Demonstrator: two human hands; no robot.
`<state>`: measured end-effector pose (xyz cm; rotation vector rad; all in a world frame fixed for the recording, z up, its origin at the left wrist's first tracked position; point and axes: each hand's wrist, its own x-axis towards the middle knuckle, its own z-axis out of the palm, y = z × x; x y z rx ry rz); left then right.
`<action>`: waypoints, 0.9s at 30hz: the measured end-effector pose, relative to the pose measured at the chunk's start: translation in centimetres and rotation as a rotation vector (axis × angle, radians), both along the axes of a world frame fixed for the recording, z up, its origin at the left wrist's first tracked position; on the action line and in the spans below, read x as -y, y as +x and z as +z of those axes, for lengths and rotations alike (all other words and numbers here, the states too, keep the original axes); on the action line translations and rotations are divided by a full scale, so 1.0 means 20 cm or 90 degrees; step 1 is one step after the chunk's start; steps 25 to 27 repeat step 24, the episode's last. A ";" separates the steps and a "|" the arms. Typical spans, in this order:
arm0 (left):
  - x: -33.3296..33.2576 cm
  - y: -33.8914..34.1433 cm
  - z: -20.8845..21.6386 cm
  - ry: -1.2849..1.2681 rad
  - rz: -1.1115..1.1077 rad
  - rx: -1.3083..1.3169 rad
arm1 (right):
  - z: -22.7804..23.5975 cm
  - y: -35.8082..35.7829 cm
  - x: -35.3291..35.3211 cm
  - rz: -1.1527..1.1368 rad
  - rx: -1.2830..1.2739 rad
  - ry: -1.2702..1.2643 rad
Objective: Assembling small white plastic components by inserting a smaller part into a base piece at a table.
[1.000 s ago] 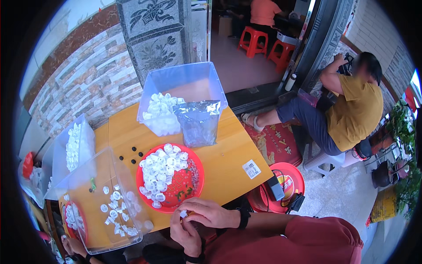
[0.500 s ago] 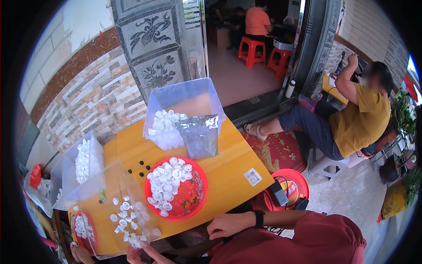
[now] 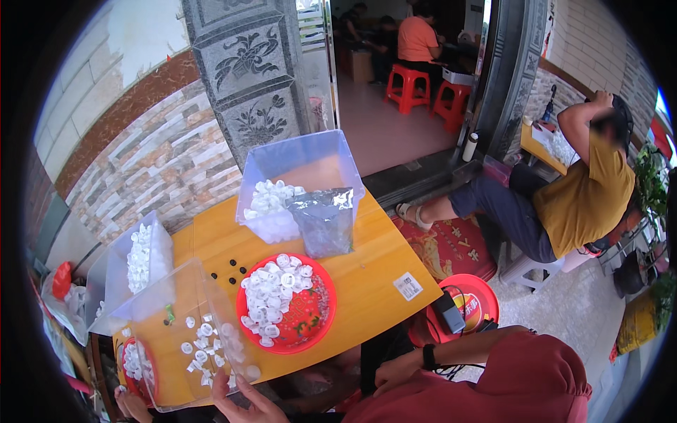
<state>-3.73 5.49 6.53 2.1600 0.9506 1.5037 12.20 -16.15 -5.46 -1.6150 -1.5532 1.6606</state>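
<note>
At the lower edge, my left hand [image 3: 250,403] has its fingers apart with nothing visible between them. It is beside the near corner of a clear plastic bin [image 3: 163,409], next to loose small white plastic pieces [image 3: 203,344]. My right hand [image 3: 398,370], below a dark wristband, rests low by my burgundy shirt, away from the table; its fingertips are hidden. A round red tray [image 3: 323,331] in front of my hands holds a heap of white cap-like pieces [image 3: 271,299].
A bluish clear tub [image 3: 345,158] of white pieces and a grey bag [image 3: 323,222] stand behind the tray. Several black pieces [image 3: 233,263] lie nearby. Another person's hand [image 3: 132,405] is by a small red tray at left. A person in yellow [image 3: 585,201] sits at right.
My left hand has lifted slightly away from the white pieces, its fingers now further apart. My right hand has shifted right and down. The person in yellow has moved an arm over the head.
</note>
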 end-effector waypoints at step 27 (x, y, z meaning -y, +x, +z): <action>-0.11 -0.53 -1.36 -0.897 -0.259 0.077 | -0.20 -0.28 0.17 -0.056 0.059 0.162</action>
